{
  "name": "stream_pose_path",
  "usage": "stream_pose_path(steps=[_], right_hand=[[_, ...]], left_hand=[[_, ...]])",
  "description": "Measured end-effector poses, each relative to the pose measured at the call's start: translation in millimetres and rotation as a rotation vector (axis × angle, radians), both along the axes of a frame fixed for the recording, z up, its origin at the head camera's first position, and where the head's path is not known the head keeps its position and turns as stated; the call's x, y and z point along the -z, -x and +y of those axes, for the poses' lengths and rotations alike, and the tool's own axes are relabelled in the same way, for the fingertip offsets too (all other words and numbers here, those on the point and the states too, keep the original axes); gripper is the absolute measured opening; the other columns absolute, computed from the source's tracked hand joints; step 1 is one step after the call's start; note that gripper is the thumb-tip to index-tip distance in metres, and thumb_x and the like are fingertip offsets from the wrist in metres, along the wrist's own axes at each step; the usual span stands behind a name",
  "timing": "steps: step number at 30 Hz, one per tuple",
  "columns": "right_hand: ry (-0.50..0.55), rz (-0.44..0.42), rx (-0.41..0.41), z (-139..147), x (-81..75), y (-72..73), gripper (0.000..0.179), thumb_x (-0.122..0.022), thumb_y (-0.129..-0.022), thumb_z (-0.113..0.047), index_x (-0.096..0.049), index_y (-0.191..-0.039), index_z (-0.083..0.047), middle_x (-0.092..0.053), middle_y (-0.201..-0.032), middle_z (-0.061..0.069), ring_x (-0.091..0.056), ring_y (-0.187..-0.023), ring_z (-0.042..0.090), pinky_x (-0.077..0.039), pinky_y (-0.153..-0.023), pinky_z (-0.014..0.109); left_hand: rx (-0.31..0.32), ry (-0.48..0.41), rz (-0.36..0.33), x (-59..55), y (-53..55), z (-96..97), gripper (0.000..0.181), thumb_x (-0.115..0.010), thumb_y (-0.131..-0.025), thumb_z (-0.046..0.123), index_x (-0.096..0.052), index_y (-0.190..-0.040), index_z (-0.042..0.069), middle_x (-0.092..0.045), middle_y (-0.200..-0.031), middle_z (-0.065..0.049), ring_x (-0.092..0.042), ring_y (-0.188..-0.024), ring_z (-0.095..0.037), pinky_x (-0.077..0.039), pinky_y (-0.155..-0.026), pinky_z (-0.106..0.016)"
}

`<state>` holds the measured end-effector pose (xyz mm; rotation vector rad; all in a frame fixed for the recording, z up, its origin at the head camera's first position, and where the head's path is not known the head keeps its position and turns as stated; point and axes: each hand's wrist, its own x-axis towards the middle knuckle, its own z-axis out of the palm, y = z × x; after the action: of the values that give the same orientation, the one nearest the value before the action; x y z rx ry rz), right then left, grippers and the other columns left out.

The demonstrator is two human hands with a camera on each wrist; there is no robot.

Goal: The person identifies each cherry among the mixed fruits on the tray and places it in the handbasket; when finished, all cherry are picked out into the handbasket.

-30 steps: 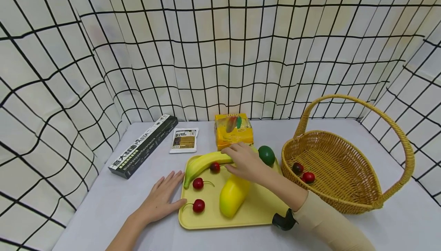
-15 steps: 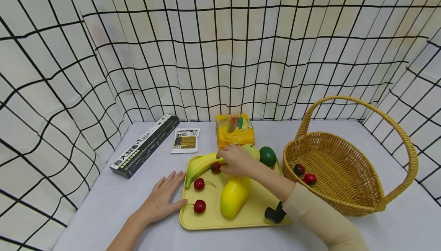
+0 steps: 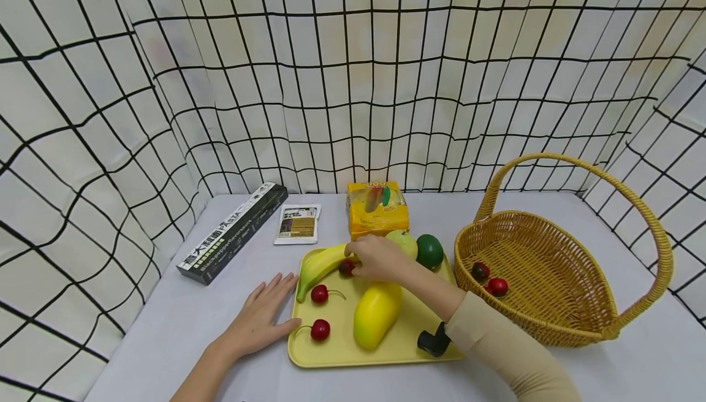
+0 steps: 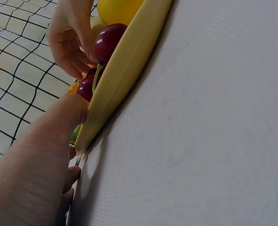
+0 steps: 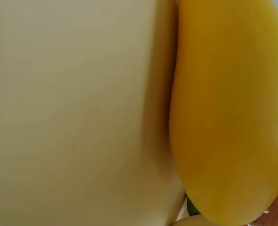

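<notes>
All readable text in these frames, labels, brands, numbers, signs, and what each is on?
"PASTA": long dark pasta box, white print.
"Blackpepperflavorsauce": same box, along the side.
"大利面": same box, large characters before "PASTA"; the character ahead of them and the smaller row below are too blurred.
White-edged sachet: print too small to read.
Yellow packet: lettering too blurred to read.
Wrist views: nothing legible.

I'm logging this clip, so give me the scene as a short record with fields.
Left hand: fingers straight, thumb touching the tray at its left edge
Right hand: fingers at the back cherry; firm grip unclear
On tray: banana, mango, two front cherries, plus the back one
Back right of tray: pale green fruit, dark green fruit
Basket: two red fruits
Behind tray: yellow packet, sachet
Far left: black box
</notes>
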<state>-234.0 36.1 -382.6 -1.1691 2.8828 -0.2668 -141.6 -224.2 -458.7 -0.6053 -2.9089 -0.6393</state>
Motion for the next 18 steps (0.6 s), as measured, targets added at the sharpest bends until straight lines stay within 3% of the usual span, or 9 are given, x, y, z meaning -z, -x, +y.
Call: stream_pose_path(steps=[13, 18], right_hand=[[-0.053, -0.019, -0.024, -8.0, 7.0, -2.2, 0.023, -0.072, -0.079, -0.027, -0.065, -0.099, -0.019, -0.054, -0.08, -0.008, -0.048, -0.07, 0.009, -0.043, -0.06, 0.019], [-0.094, -0.07, -0.022, -10.8, 6.1, -6.0, 0.026, -0.072, -0.079, -0.027, -0.065, -0.102, -0.019, -0.054, -0.08, -0.007, -0.048, -0.07, 0.01, -0.041, -0.06, 0.021]], left_hand=[[0.003, -0.008, 0.023, 2.6, 0.4, -1.0, 0.08, -0.06, -0.08, 0.052, -0.034, -0.141, 0.007, -0.035, -0.144, -0.012, -0.025, -0.134, -0.032, -0.013, -0.107, -0.052], [0.002, -0.005, 0.017, 2.9, 0.9, -1.4, 0.081, -0.06, -0.08, 0.052, -0.034, -0.142, 0.007, -0.034, -0.144, -0.011, -0.024, -0.134, -0.031, -0.012, -0.107, -0.052]])
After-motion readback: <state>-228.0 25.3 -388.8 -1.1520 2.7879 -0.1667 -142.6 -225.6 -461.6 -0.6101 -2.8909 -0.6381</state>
